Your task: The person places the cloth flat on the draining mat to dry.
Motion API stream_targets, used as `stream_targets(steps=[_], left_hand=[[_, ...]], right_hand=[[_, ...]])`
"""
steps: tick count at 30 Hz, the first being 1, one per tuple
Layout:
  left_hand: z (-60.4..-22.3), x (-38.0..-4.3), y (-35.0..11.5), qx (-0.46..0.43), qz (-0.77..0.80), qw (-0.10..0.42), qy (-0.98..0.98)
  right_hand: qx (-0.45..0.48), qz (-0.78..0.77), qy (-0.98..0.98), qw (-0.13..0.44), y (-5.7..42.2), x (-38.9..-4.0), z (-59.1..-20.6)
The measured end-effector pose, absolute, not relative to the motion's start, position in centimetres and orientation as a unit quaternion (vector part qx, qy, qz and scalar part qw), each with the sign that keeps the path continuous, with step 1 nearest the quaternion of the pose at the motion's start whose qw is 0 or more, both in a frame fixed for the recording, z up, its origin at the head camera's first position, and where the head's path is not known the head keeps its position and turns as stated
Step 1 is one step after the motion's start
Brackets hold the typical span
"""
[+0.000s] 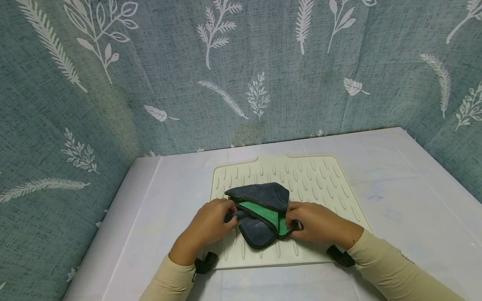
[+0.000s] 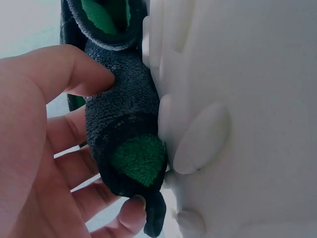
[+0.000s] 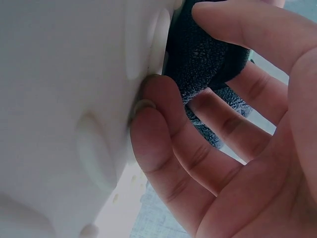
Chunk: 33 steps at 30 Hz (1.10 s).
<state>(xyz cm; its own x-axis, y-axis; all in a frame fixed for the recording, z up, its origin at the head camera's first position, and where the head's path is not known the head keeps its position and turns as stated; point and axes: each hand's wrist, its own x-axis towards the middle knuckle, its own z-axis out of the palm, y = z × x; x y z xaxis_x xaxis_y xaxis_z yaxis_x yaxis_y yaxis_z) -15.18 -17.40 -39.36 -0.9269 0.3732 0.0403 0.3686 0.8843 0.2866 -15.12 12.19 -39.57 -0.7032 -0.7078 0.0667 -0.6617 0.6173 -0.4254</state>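
Note:
A dark grey and green microfiber cloth [image 1: 260,225] lies bunched and partly folded on the cream ridged mat [image 1: 324,175]. Its green side shows between the grey folds. My left hand [image 1: 214,219] grips the cloth's left edge, thumb on the grey pile and fingers behind it in the left wrist view, where a rolled end with a green patch [image 2: 138,158] shows. At the cloth's right side, my right hand [image 1: 312,221] pinches the edge between thumb and fingers. In the right wrist view its fingertips [image 3: 151,134] sit right at the mat's surface.
The mat lies on a white-covered table [image 1: 169,192], with raised oval ridges [image 2: 203,139] across it. Behind and to the sides hangs a grey-green leaf-patterned curtain [image 1: 241,75]. Black wrist mounts [image 1: 206,263] sit below both wrists, close to the mat's near edge.

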Motion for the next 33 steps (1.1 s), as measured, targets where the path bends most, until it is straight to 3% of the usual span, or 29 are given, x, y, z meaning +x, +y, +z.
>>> stream_targets(steps=[9,23,33], left_hand=[[-39.11,-15.06,-17.45,0.201,0.143,0.004,0.969],[-38.81,-15.21,-17.49,0.205,0.188,0.087,0.957],[-38.70,-14.99,-17.47,0.183,0.179,0.017,0.967]], right_hand=[[-0.386,-0.209,0.897,0.042,12.10,-15.06,-39.58],[-0.383,-0.209,0.900,0.007,12.11,-15.08,-39.51],[-0.381,-0.219,0.898,-0.010,12.16,-15.08,-39.55]])
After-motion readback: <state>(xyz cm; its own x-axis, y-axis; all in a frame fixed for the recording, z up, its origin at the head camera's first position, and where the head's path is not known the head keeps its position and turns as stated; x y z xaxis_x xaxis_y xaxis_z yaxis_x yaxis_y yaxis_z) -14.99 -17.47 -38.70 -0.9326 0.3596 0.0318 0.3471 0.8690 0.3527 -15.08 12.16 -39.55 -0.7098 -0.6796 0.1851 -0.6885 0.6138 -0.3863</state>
